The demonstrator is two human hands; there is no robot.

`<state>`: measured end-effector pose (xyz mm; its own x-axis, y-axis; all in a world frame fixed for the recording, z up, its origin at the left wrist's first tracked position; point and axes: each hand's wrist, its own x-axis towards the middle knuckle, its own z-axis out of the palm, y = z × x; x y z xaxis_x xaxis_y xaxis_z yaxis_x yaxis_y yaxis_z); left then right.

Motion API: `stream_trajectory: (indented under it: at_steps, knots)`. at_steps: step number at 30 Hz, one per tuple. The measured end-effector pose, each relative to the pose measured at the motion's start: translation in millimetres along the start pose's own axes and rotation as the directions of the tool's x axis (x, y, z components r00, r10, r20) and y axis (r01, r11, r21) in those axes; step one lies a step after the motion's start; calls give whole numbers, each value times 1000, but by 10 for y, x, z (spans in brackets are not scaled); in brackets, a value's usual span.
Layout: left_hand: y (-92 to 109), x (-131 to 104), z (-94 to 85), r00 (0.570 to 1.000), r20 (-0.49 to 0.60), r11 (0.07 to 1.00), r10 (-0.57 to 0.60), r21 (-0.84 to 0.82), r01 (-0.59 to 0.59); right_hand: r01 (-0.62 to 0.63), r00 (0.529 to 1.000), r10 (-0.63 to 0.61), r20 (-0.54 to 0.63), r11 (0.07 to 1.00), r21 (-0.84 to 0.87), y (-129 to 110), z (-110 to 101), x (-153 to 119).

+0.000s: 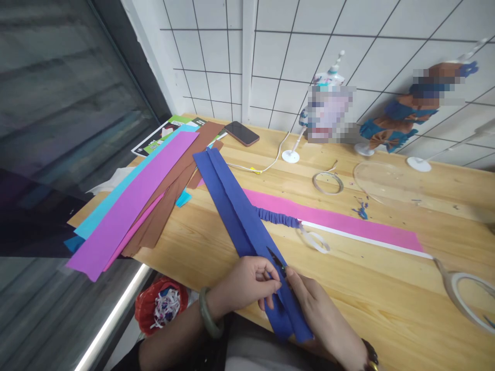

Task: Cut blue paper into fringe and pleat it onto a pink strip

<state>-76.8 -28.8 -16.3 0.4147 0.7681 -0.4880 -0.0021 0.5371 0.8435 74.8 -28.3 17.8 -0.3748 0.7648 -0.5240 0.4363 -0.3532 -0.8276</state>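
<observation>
A long dark blue crepe paper strip (232,206) runs slantwise across the table to its near edge, with a lengthwise split or fold along it. My left hand (253,281) is closed over the strip's near part, fingers curled and pinching the paper. In my right hand (315,304) are dark-bladed scissors (275,256), their tips pointing up and left over the blue paper; the handles are mostly hidden by the hand. Just beyond lies a gathered blue paper ruffle (276,217), beside a pink paper strip (328,216) with white tape (367,238) along its edge.
Purple (143,190), light blue and brown paper strips (154,237) are piled at left. A phone (242,133), tape rolls (328,182) and decorated stands (291,156) sit toward the tiled wall. Below the table edge is a red bin (141,309) with paper scraps.
</observation>
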Motion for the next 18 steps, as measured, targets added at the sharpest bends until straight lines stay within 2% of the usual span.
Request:
stream_trajectory:
  at_steps: [8,14,18]
  knots:
    - [16,-5,2,1000,4,1000,3,-4,-3,13,1000,-13,-20,999,-41,-20,8,5]
    - [4,1,-2,1000,8,1000,10,4,-10,-34,999,33,-39,999,-39,-10,28,22]
    - [-12,7,3,999,22,1000,23,0,-23,2,999,-6,-54,998,-70,-7,31,33]
